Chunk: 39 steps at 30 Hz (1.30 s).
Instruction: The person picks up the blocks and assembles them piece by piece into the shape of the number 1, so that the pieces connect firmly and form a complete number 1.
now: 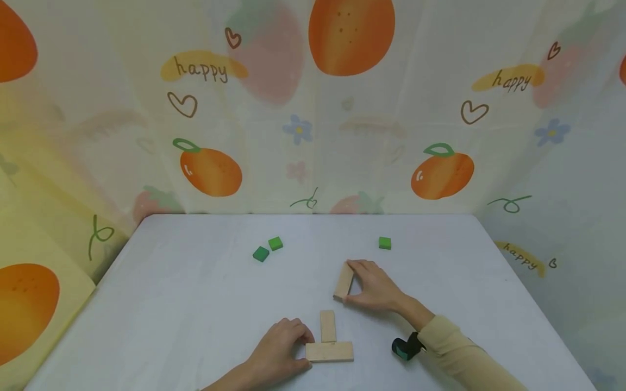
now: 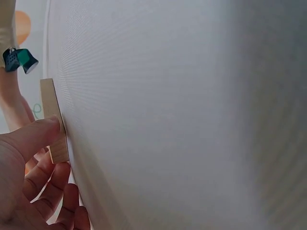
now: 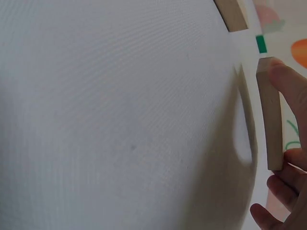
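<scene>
Two plain wooden blocks lie on the white table in a T shape, the upright block (image 1: 327,326) meeting the long side of the crosswise block (image 1: 332,352). My left hand (image 1: 280,350) holds the left end of the crosswise block, thumb on its near side and fingers beyond. In the left wrist view, the thumb presses on this wooden block (image 2: 49,98). Farther back and to the right, my right hand (image 1: 376,285) grips a third wooden block (image 1: 344,281) by its two ends. The right wrist view shows that block (image 3: 271,120) raised off the table, its shadow beneath.
Two green cubes, one darker (image 1: 261,254) and one lighter (image 1: 275,243), sit at the back left. Another light green cube (image 1: 385,243) stands at the back right. A black wrist camera (image 1: 407,346) is on the right wrist. A fruit-patterned cloth (image 1: 313,163) hangs behind the table.
</scene>
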Available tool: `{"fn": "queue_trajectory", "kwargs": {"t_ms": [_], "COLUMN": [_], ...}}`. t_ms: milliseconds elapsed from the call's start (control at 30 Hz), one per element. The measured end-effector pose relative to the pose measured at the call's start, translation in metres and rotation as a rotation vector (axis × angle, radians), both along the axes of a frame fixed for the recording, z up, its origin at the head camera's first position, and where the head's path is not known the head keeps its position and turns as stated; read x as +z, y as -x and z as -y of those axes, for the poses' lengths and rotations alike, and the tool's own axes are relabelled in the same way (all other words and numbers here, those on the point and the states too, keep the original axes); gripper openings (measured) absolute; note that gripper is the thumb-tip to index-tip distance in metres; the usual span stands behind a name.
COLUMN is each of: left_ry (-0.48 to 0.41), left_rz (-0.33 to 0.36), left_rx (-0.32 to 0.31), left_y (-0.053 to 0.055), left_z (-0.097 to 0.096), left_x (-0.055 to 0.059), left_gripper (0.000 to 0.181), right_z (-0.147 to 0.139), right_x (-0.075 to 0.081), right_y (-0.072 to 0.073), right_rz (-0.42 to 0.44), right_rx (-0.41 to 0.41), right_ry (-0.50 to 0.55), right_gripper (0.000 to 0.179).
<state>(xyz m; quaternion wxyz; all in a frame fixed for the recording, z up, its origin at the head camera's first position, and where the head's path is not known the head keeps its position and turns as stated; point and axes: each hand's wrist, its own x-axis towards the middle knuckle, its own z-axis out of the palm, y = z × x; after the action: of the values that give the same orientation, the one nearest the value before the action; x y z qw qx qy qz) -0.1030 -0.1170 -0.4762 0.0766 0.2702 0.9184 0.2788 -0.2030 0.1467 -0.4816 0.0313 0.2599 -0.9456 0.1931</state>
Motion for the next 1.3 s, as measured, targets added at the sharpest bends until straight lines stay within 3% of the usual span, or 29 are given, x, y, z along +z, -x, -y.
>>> {"fn": "queue_trajectory", "kwargs": {"t_ms": [333, 633, 933, 1300], "left_ry": [0.014, -0.001, -0.002, 0.007], "left_rz": [-0.014, -0.045, -0.048, -0.027], "left_rx": [0.003, -0.014, -0.016, -0.007], "left_y": [0.0, -0.001, -0.001, 0.0], "left_z": [0.002, 0.003, 0.004, 0.002], "left_x": [-0.008, -0.008, -0.006, -0.006], "left_gripper": [0.032, 0.032, 0.031, 0.032], "right_z": [0.011, 0.016, 0.022, 0.023], "right_x": [0.002, -0.002, 0.003, 0.007], "right_y": [-0.001, 0.001, 0.001, 0.0], "right_rz": [0.045, 0.034, 0.103, 0.074], "right_rx": [0.048, 0.095, 0.15, 0.207], "right_ry": [-0.002, -0.012, -0.031, -0.035], "right_gripper": [0.083, 0.082, 0.085, 0.083]}}
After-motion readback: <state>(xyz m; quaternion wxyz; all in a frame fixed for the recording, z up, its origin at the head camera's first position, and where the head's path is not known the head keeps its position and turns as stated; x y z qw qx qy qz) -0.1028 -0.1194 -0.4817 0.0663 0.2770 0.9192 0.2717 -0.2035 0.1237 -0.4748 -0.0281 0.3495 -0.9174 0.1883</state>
